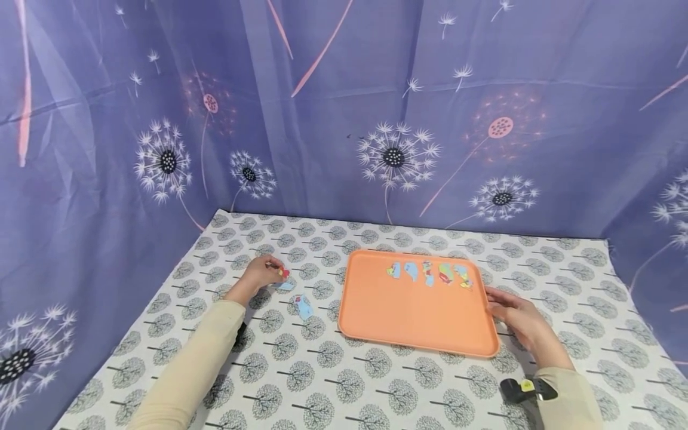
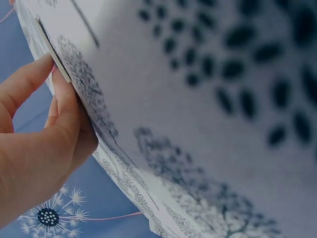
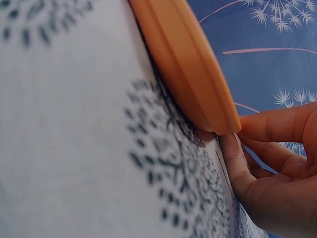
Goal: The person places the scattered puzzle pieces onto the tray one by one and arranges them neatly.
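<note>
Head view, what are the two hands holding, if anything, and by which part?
The left hand pinches a small flat piece by its edge; the right hand holds the orange tray by its right-side rim.

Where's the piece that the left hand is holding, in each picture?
Head: piece left of centre, showing red, in the left hand.
Left wrist: upper left, a thin pale edge.
Right wrist: not in it.
Shared landmark: the tree-print cloth, in all three.

A smooth, plastic-looking tray (image 1: 414,313) right of centre; matt tablecloth (image 1: 400,373) beneath; cloth curtain (image 1: 322,143) above (faintly glossy, upper left).
</note>
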The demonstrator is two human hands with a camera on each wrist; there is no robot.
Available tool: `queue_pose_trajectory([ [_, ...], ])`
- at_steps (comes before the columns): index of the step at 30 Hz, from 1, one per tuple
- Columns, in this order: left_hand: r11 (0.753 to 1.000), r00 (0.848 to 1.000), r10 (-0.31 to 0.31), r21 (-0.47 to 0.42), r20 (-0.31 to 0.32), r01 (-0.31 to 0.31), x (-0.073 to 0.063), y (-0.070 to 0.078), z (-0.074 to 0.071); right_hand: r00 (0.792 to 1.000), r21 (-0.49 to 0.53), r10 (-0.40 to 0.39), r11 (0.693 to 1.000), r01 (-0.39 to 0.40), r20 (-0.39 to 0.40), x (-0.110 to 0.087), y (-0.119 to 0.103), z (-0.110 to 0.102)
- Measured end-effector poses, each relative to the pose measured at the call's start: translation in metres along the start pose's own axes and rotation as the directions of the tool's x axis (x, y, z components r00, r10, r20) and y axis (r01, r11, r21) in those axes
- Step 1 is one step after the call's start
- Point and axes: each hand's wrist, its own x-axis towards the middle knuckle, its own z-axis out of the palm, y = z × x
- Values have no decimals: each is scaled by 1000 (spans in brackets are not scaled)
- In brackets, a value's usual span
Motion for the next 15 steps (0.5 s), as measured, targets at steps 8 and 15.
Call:
queue_pose_trajectory([
  [8, 1000, 1000, -7, -22, 6, 7, 4, 8, 1, 1000, 14, -10, 1000, 10, -11, 1, 0, 0],
  [15, 978, 995, -36, -200, 91, 54, 10, 23, 0, 999, 4, -2, 1000, 3, -41, 0, 1, 3],
])
